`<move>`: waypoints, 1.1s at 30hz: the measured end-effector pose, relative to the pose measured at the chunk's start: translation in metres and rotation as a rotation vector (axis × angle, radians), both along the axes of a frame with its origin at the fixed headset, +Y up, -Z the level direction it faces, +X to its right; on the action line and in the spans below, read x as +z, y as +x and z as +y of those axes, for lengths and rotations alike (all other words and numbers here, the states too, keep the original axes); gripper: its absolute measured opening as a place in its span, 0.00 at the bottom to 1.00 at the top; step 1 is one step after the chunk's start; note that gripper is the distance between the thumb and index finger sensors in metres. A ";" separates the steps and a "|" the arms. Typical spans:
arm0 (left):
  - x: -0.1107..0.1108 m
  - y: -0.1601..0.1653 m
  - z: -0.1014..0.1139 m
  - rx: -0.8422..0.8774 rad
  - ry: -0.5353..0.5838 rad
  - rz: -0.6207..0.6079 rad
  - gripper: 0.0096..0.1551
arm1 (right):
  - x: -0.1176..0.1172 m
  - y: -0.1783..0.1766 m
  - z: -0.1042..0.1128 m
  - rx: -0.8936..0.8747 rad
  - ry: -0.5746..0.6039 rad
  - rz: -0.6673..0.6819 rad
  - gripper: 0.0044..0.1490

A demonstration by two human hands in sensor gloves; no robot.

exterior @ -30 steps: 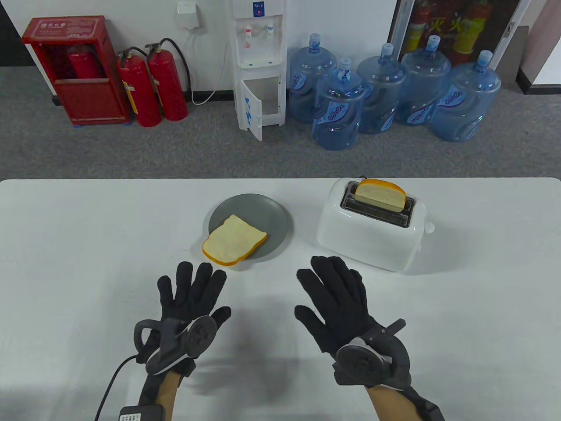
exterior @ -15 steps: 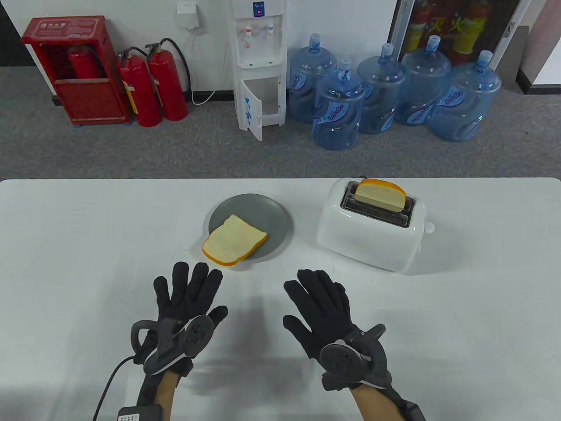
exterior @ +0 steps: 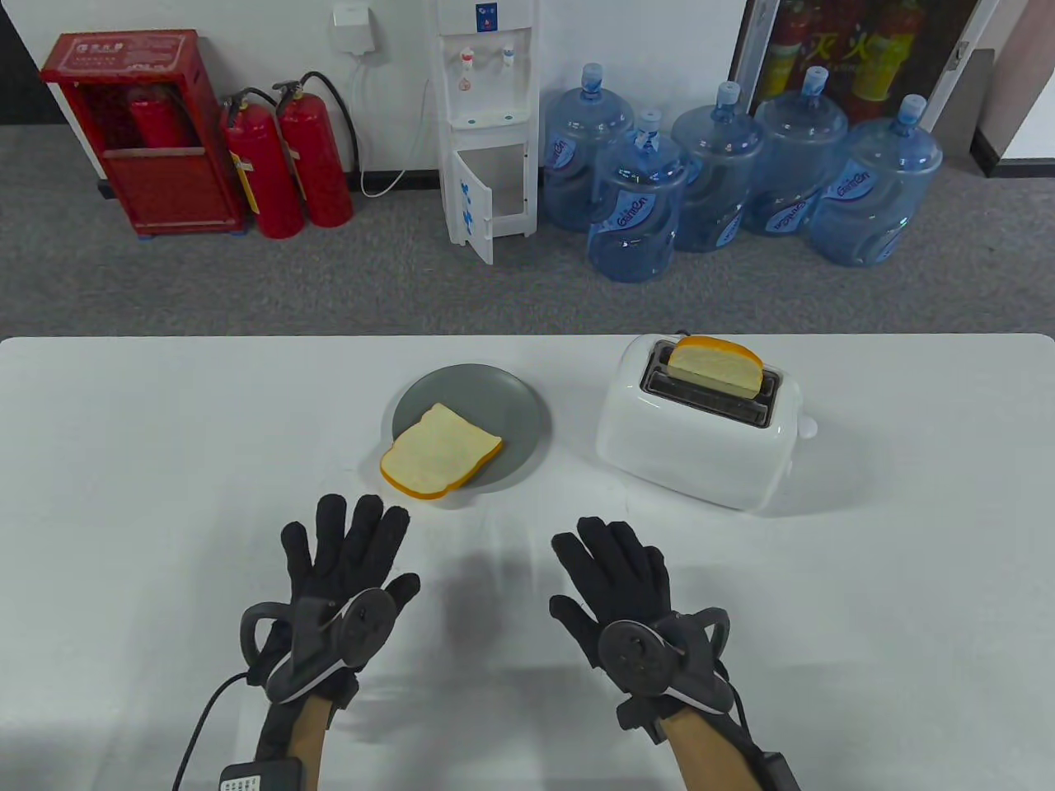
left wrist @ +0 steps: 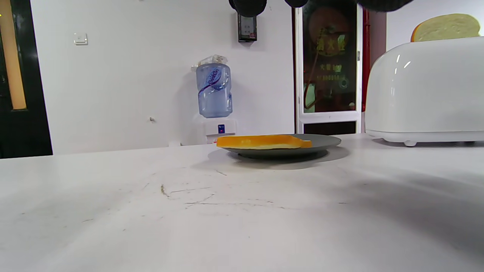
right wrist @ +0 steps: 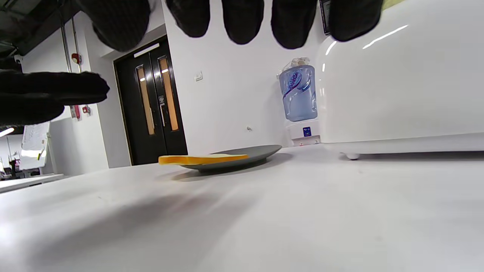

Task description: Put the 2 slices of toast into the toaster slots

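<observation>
The left grip (exterior: 346, 568), a black-gloved hand with a dark tracker on its back, sits in the lower left of the table view with fingers straight and spread, holding nothing. The right grip (exterior: 622, 589), gloved and rigged alike, sits lower centre-right, fingers also extended and spread, holding nothing; its fingertips (right wrist: 242, 22) hang in from the top edge of the right wrist view. Both lie low over the white bench (exterior: 148, 494); whether they touch it cannot be told.

Just above the left grip in the table view, a pale flat slice of toast with an orange crust (exterior: 441, 451) lies on a round grey plate (exterior: 511, 404), its lower-left corner overhanging the plate's rim. To the right of the plate, well apart from it, stands a glossy white two-slot toaster (exterior: 700, 449). A second slice of toast, pale with an orange crust (exterior: 714, 362), stands upright in the toaster's farther slot, its top protruding; the nearer slot is empty
</observation>
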State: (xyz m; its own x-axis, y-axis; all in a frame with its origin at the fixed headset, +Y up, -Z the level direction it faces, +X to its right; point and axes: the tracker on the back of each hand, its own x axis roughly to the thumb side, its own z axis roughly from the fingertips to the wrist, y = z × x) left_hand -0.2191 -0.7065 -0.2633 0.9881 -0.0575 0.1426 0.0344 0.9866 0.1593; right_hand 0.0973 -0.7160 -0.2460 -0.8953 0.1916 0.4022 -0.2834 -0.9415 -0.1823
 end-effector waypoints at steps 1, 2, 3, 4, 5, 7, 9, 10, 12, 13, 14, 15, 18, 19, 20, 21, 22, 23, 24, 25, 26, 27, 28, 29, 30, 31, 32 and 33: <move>-0.001 -0.001 -0.001 -0.002 -0.005 0.005 0.42 | 0.001 0.001 0.000 0.003 0.003 0.001 0.43; -0.001 -0.002 -0.001 -0.003 -0.007 0.009 0.42 | 0.001 0.001 0.000 0.003 0.005 0.000 0.43; -0.001 -0.003 -0.001 -0.002 -0.009 0.015 0.42 | 0.002 0.002 0.000 0.001 0.004 0.001 0.43; -0.002 -0.004 -0.001 -0.003 -0.009 0.020 0.43 | 0.002 0.003 0.000 0.004 0.004 0.004 0.43; -0.002 -0.005 -0.001 -0.003 -0.008 0.025 0.43 | 0.003 0.003 0.001 0.007 0.006 0.002 0.43; -0.004 -0.006 0.000 -0.001 -0.011 0.032 0.43 | 0.003 0.004 0.001 0.012 0.014 0.001 0.43; -0.006 -0.006 0.001 -0.022 -0.012 0.036 0.43 | 0.003 0.005 0.001 0.019 0.017 0.001 0.43; -0.008 -0.007 0.003 -0.036 -0.007 0.042 0.43 | 0.004 0.005 0.002 0.024 0.020 0.001 0.43; -0.012 -0.009 0.005 -0.041 -0.009 0.056 0.43 | 0.004 0.006 0.002 0.025 0.021 0.002 0.43; -0.014 -0.011 0.006 -0.042 -0.010 0.064 0.43 | 0.003 0.006 0.002 0.022 0.022 0.003 0.43; -0.017 -0.013 0.007 -0.042 -0.011 0.073 0.43 | 0.003 0.006 0.002 0.021 0.022 0.004 0.43; -0.020 -0.015 0.007 -0.045 -0.013 0.079 0.42 | 0.003 0.006 0.001 0.023 0.022 0.003 0.43; -0.032 -0.020 0.010 -0.074 -0.005 0.099 0.42 | 0.003 0.008 0.001 0.031 0.020 -0.002 0.43; -0.038 -0.021 0.012 -0.099 -0.019 0.107 0.42 | 0.002 0.009 0.001 0.033 0.020 -0.004 0.43; -0.043 -0.021 0.013 -0.115 -0.028 0.113 0.42 | 0.002 0.009 0.001 0.034 0.020 -0.006 0.43; -0.049 -0.021 0.014 -0.134 -0.037 0.120 0.42 | 0.002 0.010 0.000 0.036 0.017 -0.007 0.43; -0.056 -0.021 0.016 -0.146 -0.047 0.128 0.42 | 0.001 0.011 0.000 0.042 0.014 -0.008 0.43; -0.062 -0.021 0.017 -0.152 -0.059 0.135 0.43 | 0.001 0.011 0.000 0.047 0.014 -0.010 0.43; -0.067 -0.020 0.018 -0.157 -0.070 0.138 0.43 | 0.001 0.011 0.000 0.055 0.015 -0.011 0.43; -0.073 -0.019 0.018 -0.167 -0.074 0.139 0.43 | 0.001 0.011 0.001 0.057 0.014 -0.012 0.43; -0.079 -0.016 0.018 -0.185 -0.065 0.144 0.44 | 0.001 0.010 0.001 0.046 0.006 -0.007 0.43; -0.082 -0.015 0.018 -0.199 -0.057 0.145 0.44 | 0.001 0.010 0.002 0.036 0.002 -0.003 0.43; -0.086 -0.013 0.016 -0.222 -0.034 0.142 0.44 | 0.001 0.009 0.003 0.022 0.000 0.000 0.42; -0.089 -0.012 0.015 -0.238 -0.024 0.140 0.44 | 0.001 0.008 0.004 0.016 -0.002 0.002 0.42; -0.094 -0.011 0.012 -0.256 -0.027 0.145 0.44 | 0.001 0.006 0.004 0.018 -0.002 0.002 0.43; -0.097 -0.010 0.011 -0.262 -0.034 0.150 0.45 | 0.001 0.004 0.005 0.021 -0.003 0.002 0.42; -0.102 -0.009 0.008 -0.266 -0.045 0.154 0.45 | 0.001 0.003 0.005 0.029 -0.005 0.006 0.42; -0.105 -0.009 0.007 -0.268 -0.053 0.158 0.45 | 0.001 0.001 0.004 0.035 -0.007 0.010 0.42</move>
